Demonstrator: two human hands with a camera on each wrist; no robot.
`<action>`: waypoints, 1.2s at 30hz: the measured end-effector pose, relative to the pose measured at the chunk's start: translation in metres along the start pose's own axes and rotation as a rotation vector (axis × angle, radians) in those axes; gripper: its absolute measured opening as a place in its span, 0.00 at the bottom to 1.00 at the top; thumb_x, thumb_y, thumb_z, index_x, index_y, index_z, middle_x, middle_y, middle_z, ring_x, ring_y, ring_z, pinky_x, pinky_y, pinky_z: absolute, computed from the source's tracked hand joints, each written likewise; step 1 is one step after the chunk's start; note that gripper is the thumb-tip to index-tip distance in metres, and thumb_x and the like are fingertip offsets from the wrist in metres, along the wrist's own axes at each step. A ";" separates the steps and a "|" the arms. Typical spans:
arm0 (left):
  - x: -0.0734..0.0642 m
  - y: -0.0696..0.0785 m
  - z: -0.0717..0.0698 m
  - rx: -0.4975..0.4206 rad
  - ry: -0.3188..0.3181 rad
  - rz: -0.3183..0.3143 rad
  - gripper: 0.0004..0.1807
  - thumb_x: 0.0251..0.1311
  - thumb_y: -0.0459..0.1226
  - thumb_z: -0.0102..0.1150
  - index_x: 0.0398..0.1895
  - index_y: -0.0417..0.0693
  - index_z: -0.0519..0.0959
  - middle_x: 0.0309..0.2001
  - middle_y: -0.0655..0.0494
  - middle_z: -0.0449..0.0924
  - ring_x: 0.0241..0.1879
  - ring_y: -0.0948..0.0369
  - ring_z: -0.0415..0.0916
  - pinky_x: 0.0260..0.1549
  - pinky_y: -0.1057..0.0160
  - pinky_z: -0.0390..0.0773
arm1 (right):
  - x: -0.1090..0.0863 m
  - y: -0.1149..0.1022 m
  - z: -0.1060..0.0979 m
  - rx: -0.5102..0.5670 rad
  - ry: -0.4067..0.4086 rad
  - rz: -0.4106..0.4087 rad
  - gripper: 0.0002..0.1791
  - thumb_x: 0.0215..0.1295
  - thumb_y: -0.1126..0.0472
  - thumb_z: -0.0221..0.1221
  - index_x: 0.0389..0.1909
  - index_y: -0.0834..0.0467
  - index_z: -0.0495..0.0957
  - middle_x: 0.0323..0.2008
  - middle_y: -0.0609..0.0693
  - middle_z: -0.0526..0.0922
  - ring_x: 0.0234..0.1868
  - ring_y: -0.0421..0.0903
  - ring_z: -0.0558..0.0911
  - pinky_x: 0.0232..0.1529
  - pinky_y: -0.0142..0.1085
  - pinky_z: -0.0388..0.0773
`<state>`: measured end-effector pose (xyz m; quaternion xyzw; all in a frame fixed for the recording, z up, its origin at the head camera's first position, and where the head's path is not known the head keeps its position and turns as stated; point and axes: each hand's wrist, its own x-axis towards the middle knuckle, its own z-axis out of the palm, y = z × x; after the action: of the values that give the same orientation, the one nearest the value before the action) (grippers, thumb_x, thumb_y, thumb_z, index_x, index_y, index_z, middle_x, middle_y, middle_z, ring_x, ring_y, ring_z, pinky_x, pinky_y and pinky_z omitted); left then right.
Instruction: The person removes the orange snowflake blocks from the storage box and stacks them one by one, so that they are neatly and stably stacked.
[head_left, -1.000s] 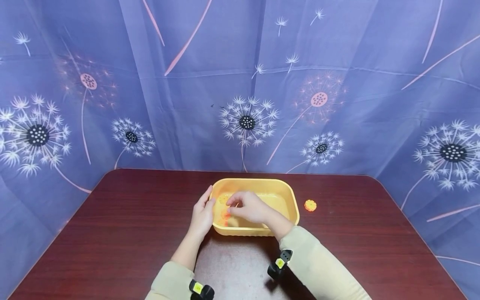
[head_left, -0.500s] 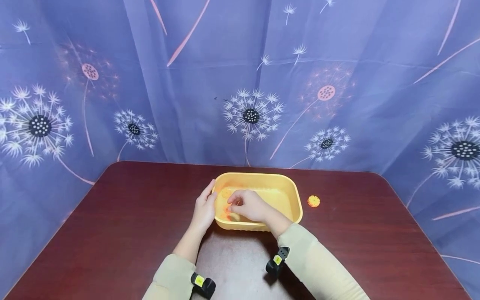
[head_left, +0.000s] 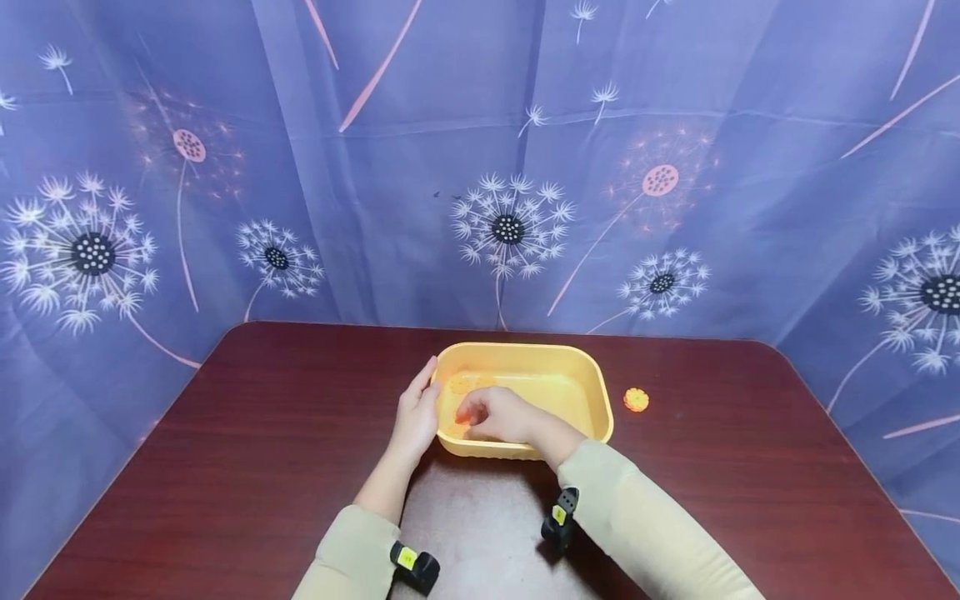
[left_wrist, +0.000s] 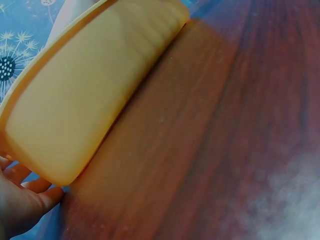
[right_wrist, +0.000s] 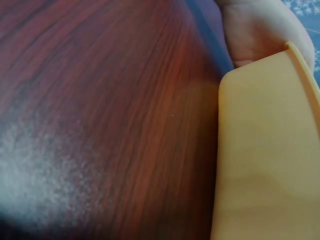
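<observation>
A yellow plastic tub [head_left: 555, 352] rests near the back of the table. My left hand [head_left: 417, 417] holds its left end, thumb at the rim and fingers along the outer wall. In the left wrist view those fingers [left_wrist: 37, 192] lie against the tub's end. My right hand [head_left: 504, 415] reaches over the front rim, its thumb and fingers bent around a small orange flower-shaped piece [head_left: 462, 416] low inside the tub. Most of that piece is hidden by the fingers. Behind it, pale orange flower shapes [head_left: 467, 382] show on the tub floor. The right wrist view hides the right fingertips behind the tub wall.
To the right of the tub, an orange and yellow flower-shaped piece [head_left: 636, 400] lies on the dark red wooden table [head_left: 712, 467]. A blue curtain [head_left: 390, 208] with dandelion prints hangs behind the table and along both sides.
The right hand has lowered slightly, and its fingers now cover more of the orange piece. The left hand keeps its place on the tub. The whole view has shifted a little.
</observation>
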<state>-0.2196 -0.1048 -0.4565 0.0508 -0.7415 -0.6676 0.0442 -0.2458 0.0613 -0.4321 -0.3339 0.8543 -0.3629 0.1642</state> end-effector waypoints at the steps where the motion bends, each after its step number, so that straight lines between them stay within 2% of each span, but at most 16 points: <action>1: 0.000 0.000 0.000 -0.002 -0.003 0.004 0.26 0.70 0.35 0.40 0.71 0.51 0.62 0.71 0.55 0.60 0.68 0.57 0.59 0.64 0.53 0.65 | 0.000 0.000 0.000 -0.016 -0.003 0.001 0.12 0.52 0.67 0.66 0.39 0.63 0.81 0.28 0.49 0.81 0.31 0.36 0.74 0.38 0.26 0.73; 6: 0.000 0.001 0.002 -0.001 0.007 -0.003 0.26 0.69 0.34 0.40 0.70 0.51 0.62 0.71 0.55 0.60 0.68 0.58 0.58 0.65 0.53 0.64 | 0.001 -0.001 0.000 -0.105 -0.026 -0.024 0.14 0.51 0.68 0.65 0.42 0.62 0.82 0.34 0.51 0.84 0.34 0.40 0.76 0.40 0.26 0.73; 12: -0.001 0.001 0.002 0.011 -0.005 -0.012 0.26 0.70 0.34 0.40 0.71 0.52 0.61 0.71 0.55 0.59 0.68 0.56 0.58 0.65 0.52 0.64 | 0.003 -0.004 0.003 -0.204 -0.048 -0.034 0.15 0.53 0.66 0.66 0.44 0.60 0.83 0.44 0.51 0.85 0.45 0.45 0.80 0.50 0.33 0.75; 17: 0.000 0.001 0.000 0.005 -0.011 -0.015 0.26 0.70 0.35 0.39 0.71 0.53 0.61 0.71 0.55 0.58 0.67 0.56 0.60 0.64 0.53 0.66 | 0.006 -0.005 0.004 -0.231 -0.026 -0.022 0.13 0.55 0.66 0.63 0.43 0.60 0.84 0.42 0.50 0.85 0.44 0.45 0.81 0.50 0.36 0.76; 24: 0.000 0.002 0.001 0.006 -0.025 -0.013 0.26 0.70 0.36 0.39 0.71 0.52 0.60 0.72 0.56 0.57 0.68 0.58 0.57 0.65 0.53 0.63 | 0.007 -0.002 0.004 -0.240 0.037 0.017 0.13 0.54 0.64 0.63 0.42 0.61 0.82 0.37 0.51 0.86 0.40 0.46 0.82 0.47 0.38 0.78; 30: 0.000 0.002 0.002 -0.008 -0.033 -0.026 0.26 0.71 0.36 0.38 0.72 0.55 0.60 0.72 0.56 0.57 0.66 0.56 0.60 0.64 0.53 0.65 | 0.006 -0.004 0.004 -0.291 0.020 0.006 0.18 0.53 0.60 0.66 0.47 0.58 0.82 0.39 0.50 0.83 0.40 0.44 0.76 0.47 0.37 0.74; 36: 0.000 0.002 0.001 0.005 -0.026 -0.021 0.26 0.71 0.36 0.38 0.71 0.55 0.60 0.72 0.56 0.57 0.66 0.57 0.59 0.65 0.53 0.64 | 0.007 -0.004 0.003 -0.274 0.004 0.017 0.14 0.52 0.62 0.67 0.42 0.58 0.82 0.35 0.49 0.81 0.37 0.42 0.73 0.43 0.34 0.72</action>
<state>-0.2199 -0.1036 -0.4550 0.0501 -0.7433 -0.6665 0.0276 -0.2476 0.0529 -0.4315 -0.3451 0.8990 -0.2423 0.1185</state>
